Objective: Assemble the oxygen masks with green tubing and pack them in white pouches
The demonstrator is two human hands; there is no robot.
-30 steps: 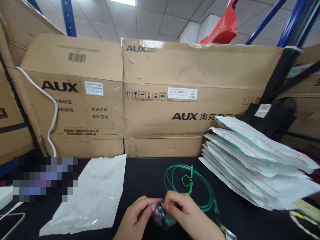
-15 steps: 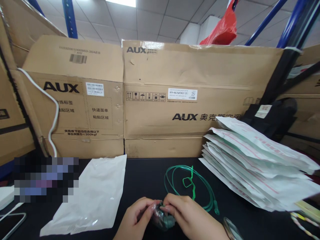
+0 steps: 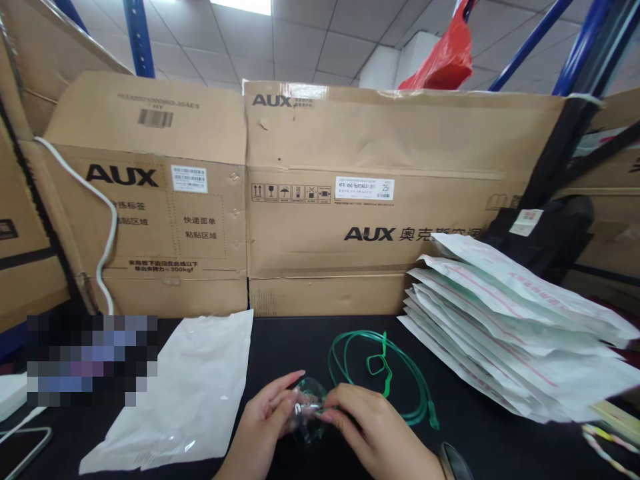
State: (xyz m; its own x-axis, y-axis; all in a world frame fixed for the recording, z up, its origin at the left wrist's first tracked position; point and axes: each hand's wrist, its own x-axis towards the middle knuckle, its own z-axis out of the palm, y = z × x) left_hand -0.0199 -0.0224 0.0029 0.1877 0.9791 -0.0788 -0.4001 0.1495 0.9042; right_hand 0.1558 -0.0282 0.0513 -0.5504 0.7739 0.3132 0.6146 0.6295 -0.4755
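Note:
A clear, green-tinted oxygen mask [image 3: 311, 433] is held low over the black table, between both hands. My left hand [image 3: 265, 417] has its thumb and fingers closed around the mask's left side, its index finger stretched along the edge. The fingertips of my right hand [image 3: 367, 420] pinch the right edge, beside a shiny silvery strip on the mask. Coiled green tubing [image 3: 425, 380] lies just beyond my right hand, with a connector at its near end. A bright green elastic strap [image 3: 388, 383] rests within the coil.
To the left lies a flat white pouch [image 3: 200, 373]. Several white packets [image 3: 510, 347] are stacked on the right. Large cardboard boxes [image 3: 320, 247] stand along the back of the black table [image 3: 285, 347]. A white cable [image 3: 107, 247] hangs down at the left.
The mask has turned and spread open between my hands, showing its silvery strip. My left index finger has lifted and straightened; my right hand still pinches the edge.

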